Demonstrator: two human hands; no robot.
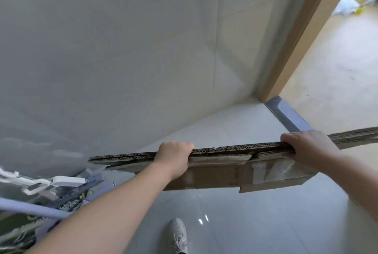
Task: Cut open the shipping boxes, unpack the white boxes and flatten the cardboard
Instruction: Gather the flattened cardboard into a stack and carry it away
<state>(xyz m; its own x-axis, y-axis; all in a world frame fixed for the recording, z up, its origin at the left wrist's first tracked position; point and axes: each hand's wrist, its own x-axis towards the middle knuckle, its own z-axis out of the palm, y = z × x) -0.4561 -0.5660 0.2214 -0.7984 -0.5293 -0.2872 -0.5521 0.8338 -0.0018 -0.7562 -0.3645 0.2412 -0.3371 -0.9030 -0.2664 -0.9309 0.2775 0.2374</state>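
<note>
A stack of flattened brown cardboard (225,171) with strips of clear tape is held on edge above the floor, its corrugated top edge running left to right. My left hand (173,156) grips the top edge near its middle, fingers curled over the far side. My right hand (302,147) grips the same edge further right. The cardboard reaches past the frame's right edge. No white boxes or cutting tool are in view.
A grey tiled wall (143,49) stands straight ahead. A wooden door frame (290,53) at the right opens onto a beige floor with a white bag (345,6). Cluttered rails and a white holder (61,182) sit at the lower left. My shoe (179,235) is on the glossy floor.
</note>
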